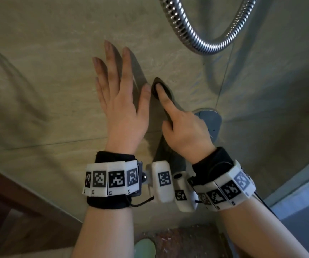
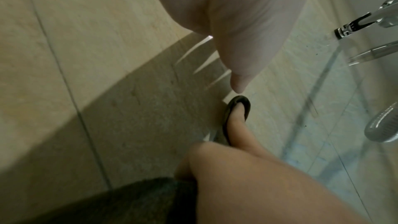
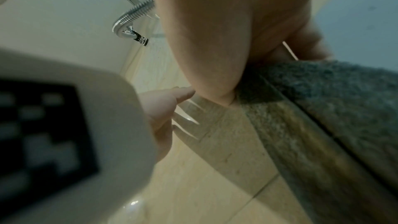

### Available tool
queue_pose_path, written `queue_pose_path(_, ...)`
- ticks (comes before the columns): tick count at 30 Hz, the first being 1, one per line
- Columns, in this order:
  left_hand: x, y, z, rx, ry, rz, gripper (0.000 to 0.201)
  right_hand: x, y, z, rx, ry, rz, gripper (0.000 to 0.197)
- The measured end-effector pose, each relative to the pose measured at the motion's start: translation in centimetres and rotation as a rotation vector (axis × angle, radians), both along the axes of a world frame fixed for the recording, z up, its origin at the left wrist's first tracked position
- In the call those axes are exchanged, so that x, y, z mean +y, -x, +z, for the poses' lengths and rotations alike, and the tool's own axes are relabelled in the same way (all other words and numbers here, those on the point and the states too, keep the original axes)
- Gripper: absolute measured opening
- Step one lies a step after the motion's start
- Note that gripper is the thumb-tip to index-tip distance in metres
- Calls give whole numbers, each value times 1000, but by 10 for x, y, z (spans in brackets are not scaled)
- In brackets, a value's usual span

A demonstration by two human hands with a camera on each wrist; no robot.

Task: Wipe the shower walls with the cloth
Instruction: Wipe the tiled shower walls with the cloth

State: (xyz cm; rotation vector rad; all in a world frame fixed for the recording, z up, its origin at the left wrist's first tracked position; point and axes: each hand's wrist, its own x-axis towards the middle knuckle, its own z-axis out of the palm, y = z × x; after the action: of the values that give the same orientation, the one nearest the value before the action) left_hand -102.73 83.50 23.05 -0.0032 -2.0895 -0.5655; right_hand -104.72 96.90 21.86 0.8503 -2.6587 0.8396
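Grey cloth (image 3: 344, 108) gripped by right hand (image 1: 185, 133) — left hand (image 1: 118, 101) flat on wall (image 1: 38, 71).

The left wristband (image 1: 111, 180) bears square black-and-white code markers and tiny marks, of which "L2" can be read. The right wristband (image 1: 230, 187) carries similar markers, its small print illegible.

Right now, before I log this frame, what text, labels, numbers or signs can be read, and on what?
"L2": small label under one square coded marker on the left wristband, only just legible.
Other small labels on the left wristband and the right wristband: too small to read.
Light marks on the black tip of the shower fitting: too blurred to read.
The cloth: no text visible.
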Motion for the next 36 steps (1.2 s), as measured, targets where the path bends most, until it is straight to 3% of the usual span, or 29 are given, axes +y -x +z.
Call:
queue_pose_path(7, 7, 2, -6, -28, -3, -3, 64, 8, 3, -11, -40, 130, -177, 88)
queue_pose_path(14, 14, 3, -11, -101, 20, 20, 70, 8, 1, -21, -105, 62, -85, 88)
queue_pose_path(22, 7, 4, -15, -180, 158, 151, 95, 31, 2, -17, -97, 216, -204, 88)
queue_pose_path(29, 15, 6, -14, -183, 134, 171, 99, 28, 1, -16, -111, 86, -106, 84)
queue_pose_path(36, 17, 8, -14, -164, 108, 161, 98, 35, 4, -12, -110, 214, -206, 89)
